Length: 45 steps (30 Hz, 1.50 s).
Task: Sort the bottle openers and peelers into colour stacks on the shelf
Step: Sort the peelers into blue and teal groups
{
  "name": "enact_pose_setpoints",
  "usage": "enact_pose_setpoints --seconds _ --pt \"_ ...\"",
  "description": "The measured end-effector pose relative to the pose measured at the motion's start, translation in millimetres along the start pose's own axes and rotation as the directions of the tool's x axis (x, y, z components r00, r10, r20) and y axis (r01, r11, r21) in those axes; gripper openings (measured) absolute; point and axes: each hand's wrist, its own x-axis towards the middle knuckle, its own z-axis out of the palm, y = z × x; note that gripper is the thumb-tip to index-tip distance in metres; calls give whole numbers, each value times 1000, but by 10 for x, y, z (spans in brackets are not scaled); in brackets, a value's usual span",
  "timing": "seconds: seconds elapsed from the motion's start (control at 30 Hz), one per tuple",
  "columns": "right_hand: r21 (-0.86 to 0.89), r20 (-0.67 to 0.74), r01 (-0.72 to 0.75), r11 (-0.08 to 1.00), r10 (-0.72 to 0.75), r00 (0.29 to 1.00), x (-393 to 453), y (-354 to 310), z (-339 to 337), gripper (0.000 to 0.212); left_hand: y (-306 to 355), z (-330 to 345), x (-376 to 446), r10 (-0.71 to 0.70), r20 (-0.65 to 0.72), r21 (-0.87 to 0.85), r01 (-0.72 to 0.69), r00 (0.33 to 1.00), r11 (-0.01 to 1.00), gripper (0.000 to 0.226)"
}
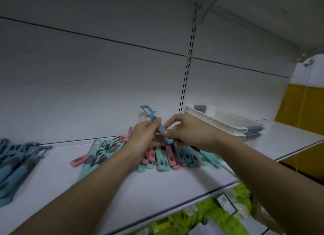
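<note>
Both hands, left [145, 135] and right [189, 131], pinch a blue peeler [158, 125] above the mixed pile [168, 157].

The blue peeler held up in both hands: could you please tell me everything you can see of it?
The blue peeler is a slim tool, plastic by its look, with a Y-shaped head pointing up and away and a handle slanting down to the right. It is lifted above the mixed pile of pink, teal and blue tools on the shelf. The left hand pinches it below the head; the right hand pinches the lower handle.
</note>
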Motion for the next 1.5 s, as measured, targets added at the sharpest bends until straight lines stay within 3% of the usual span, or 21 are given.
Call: enact_pose_setpoints --seconds 0.1,0.23,0.33,0.47,0.6,0.7,0.83,0.93,1.03,1.17,1.3,1.4,1.5 --pt "-68 51 17 998 -14 999 -35 29 -12 20 -5 -16 -12 34 -65 -4 -35 997 999 14" --pt "-401 -124 -94 911 48 991 91 265 -51 23 34 10 -52 7 -83 -28 -9 997 1000 13" --pt "-479 -153 -182 859 122 981 178 396 43 23 21 32 -39 -9 -66 -22 8 998 1000 12" --pt "-605 -163 -190 773 114 980 247 403 150 31 -13 28 -6 -32 -50 18 33 998 999 10" --pt "-676 -173 -224 702 145 974 356 395 194 20 -1 25 -17 -41 -39 28 42 998 999 12" --pt "-574 -168 -262 776 202 965 348 355 112 19 29 23 -34 -40 -32 12 41 999 999 13" --pt "-234 -169 -332 914 298 939 208 349 -140 29 50 9 -43 -49 -15 -19 49 999 999 13" --pt "64 -140 -226 972 233 962 110 312 -292 25 49 33 -62 -89 29 -28 90 996 996 10" --pt "151 -142 -114 982 135 981 46 197 -280 17 40 99 -104 -147 130 -25 151 981 988 23" --pt "-46 -43 -31 998 29 999 -35 76 -134 20 44 166 -140 -129 228 -136 163 965 977 25" --pt "-96 -110 45 994 -56 992 -103 150 -186 23 48 141 -126 -62 133 -71 72 989 995 17" --pt "-239 -237 -67 969 9 971 -82 358 -222 22 49 115 -134 -54 51 40 52 997 998 5" --pt "-513 -238 -239 824 131 962 -19 548 -198 18 42 97 -144 -68 42 69 65 997 996 9"
